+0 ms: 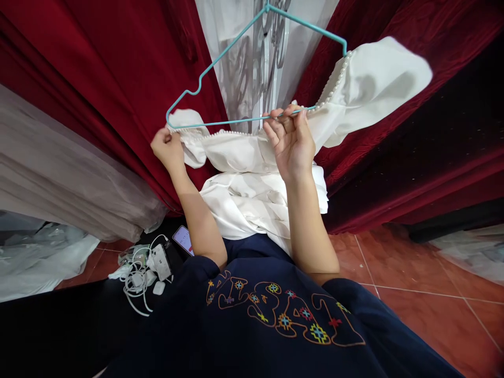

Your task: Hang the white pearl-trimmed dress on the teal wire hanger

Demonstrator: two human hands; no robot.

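Both hands [232, 144] grip garment [252, 173] on hanger [236, 68].

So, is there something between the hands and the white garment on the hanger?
Nothing visible. The left hand pinches the white pearl-trimmed garment directly; the right hand grips it with the turquoise wire hanger bar.

red curtains [98, 68] crowd both sides, tiled floor [413, 273] open right

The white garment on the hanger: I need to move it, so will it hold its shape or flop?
Probably floppy: the white garment sags in folds below the teal hanger. Likely light, since one end billows. The left hand and right hand both pinch it, so it may slip off.
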